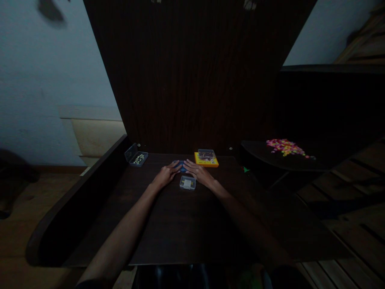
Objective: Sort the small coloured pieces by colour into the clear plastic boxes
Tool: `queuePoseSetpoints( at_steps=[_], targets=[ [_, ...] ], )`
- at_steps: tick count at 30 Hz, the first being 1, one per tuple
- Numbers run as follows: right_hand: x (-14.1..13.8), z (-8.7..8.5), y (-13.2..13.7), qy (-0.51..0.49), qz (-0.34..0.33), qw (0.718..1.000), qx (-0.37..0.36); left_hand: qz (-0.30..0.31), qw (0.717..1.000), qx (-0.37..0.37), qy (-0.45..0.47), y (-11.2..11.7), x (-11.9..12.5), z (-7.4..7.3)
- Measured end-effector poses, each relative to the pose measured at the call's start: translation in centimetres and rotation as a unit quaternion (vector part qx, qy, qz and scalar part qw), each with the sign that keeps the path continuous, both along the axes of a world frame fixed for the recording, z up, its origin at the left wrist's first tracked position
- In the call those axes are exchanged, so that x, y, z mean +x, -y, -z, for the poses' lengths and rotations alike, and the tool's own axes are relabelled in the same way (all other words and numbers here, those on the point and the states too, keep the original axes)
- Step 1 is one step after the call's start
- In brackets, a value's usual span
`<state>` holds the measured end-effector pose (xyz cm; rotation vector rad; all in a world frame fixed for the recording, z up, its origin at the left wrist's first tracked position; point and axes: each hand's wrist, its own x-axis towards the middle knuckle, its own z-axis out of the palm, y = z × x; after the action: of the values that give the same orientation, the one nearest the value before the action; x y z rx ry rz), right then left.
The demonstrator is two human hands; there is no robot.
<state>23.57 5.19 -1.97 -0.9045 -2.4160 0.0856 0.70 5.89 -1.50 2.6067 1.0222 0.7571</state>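
My left hand (168,174) and my right hand (200,172) meet over a small blue case (182,167) on the dark wooden desk. Both hands have their fingers stretched out, resting on the case from either side and covering much of it. What lies inside the case cannot be made out. Just nearer to me, between my wrists, is a clear plastic box (187,183) with a pale label and a few yellow bits in it. The lid of that box looks closed, and neither hand touches it.
An open clear box (138,158) with pale beads stands at the back left. Back right, a transparent box (206,154) lies on a yellow box (212,163). Colourful beads (287,147) are heaped on the right side shelf (258,149). A raised side board (75,192) bounds the left.
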Motion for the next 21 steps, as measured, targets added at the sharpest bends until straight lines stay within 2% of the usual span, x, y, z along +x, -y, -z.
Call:
queuePoseSetpoints(
  at_steps=[8, 17, 21],
  targets=[
    [-0.08, -0.10, 0.23, 0.000, 0.006, 1.000, -0.021, -0.011, 1.000, 0.013, -0.021, 0.14, 0.19, 0.13],
    [-0.13, -0.15, 0.34, 0.020, 0.014, 0.999, -0.023, -0.034, 0.996, 0.021, -0.085, 0.38, 0.33, 0.03],
    [-0.17, -0.18, 0.31, 0.026, 0.020, 0.999, -0.017, -0.035, 0.997, 0.024, -0.068, 0.36, 0.30, 0.30]
  ],
)
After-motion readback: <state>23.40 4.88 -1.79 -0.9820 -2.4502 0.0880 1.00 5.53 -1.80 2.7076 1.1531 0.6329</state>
